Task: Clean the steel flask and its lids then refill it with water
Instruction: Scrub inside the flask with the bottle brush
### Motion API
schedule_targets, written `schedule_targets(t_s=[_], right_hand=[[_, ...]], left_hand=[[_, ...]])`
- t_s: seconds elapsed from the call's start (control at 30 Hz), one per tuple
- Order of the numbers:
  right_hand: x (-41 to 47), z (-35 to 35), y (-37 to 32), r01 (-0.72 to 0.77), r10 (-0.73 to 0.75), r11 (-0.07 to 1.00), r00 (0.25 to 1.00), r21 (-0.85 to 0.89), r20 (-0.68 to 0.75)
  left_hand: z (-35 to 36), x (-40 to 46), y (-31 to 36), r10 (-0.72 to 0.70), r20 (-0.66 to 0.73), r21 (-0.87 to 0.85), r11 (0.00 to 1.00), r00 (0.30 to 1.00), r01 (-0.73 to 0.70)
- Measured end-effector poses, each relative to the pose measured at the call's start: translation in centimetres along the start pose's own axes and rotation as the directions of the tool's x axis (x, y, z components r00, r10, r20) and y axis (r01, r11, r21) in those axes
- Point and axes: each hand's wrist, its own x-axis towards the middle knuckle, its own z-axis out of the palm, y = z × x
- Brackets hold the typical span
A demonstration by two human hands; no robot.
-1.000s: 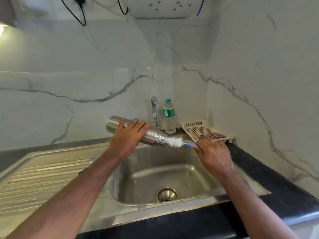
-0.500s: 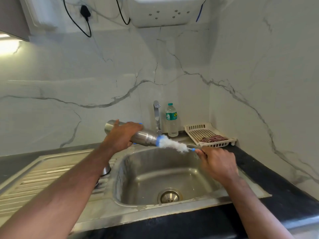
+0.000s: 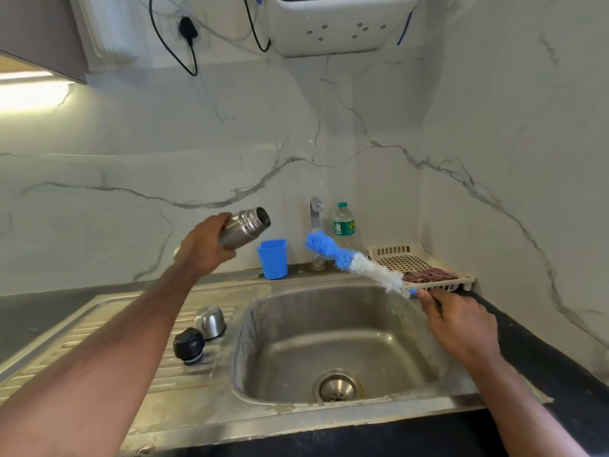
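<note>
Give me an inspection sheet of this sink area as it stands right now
Surface: stainless steel sink with ribbed drainboard, set in a black counter; whitish residue along the rim.
Job's things: steel flask held tilted, mouth open, nothing in it; blue and white bottle brush held clear of it; domed steel cap and black inner stopper on the drainboard.
Clutter: blue plastic cup, clear plastic water bottle, cream slotted tray holding a brownish scrubber.
Grippers: left hand grips the flask; right hand holds the brush handle.
Cables: black cord plugged into a wall socket, another looping beside it.
Surroundings: white veined marble walls, tap, white wall-mounted unit.
</note>
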Motion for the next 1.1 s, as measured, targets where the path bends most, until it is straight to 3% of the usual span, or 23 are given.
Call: schedule_targets(t_s=[0.1, 0.17, 0.27, 0.37, 0.5, 0.67, 0.8, 0.97, 1.1], right_hand=[[0.4, 0.9, -1.0, 0.026, -0.027, 0.991, 1.0, 0.13, 0.011], [0.3, 1.1, -1.9, 0.073, -0.076, 0.967, 0.997, 0.246, 0.003], [-0.2, 1.2, -2.1, 0.112, -0.125, 0.907, 0.992, 0.406, 0.005], [-0.8, 1.5, -1.8, 0.111, -0.197, 0.896, 0.967, 0.43, 0.161], [-0.6, 2.7, -2.1, 0.147, -0.296, 0.883, 0.912, 0.446, 0.285], [2.0, 4.6, -4.3, 0.19, -0.352, 0.879, 0.877, 0.437, 0.327], [3.7, 6.9, -6.9, 0.076, -0.332, 0.846, 0.85, 0.528, 0.409], [3.5, 7.7, -7.7, 0.15, -0.345, 0.838, 0.89, 0.525, 0.297], [2.9, 9.2, -6.2, 0.195, -0.462, 0.812, 0.791, 0.551, 0.401]], left_hand=[[-0.6, 0.1, 3.4, -0.023, -0.094, -0.257, 0.966, 0.995, -0.002], [-0.2, -0.6, 6.4, -0.045, -0.049, -0.473, 0.881, 0.998, 0.016], [3.4, -2.9, 8.6, -0.168, 0.117, -0.73, 0.653, 0.979, 0.2], [8.3, -6.1, 8.9, -0.278, 0.26, -0.857, 0.376, 0.925, 0.354], [11.0, -7.7, 8.2, -0.259, 0.398, -0.894, 0.109, 0.88, 0.435], [12.3, -8.0, 7.4, -0.217, 0.448, -0.88, 0.06, 0.867, 0.47], [13.8, -8.1, 6.7, -0.212, 0.485, -0.862, 0.046, 0.848, 0.504], [14.7, -7.3, 5.1, -0.366, 0.486, -0.87, -0.124, 0.793, 0.476], [13.8, -7.0, 4.9, -0.387, 0.527, -0.85, -0.231, 0.757, 0.474]])
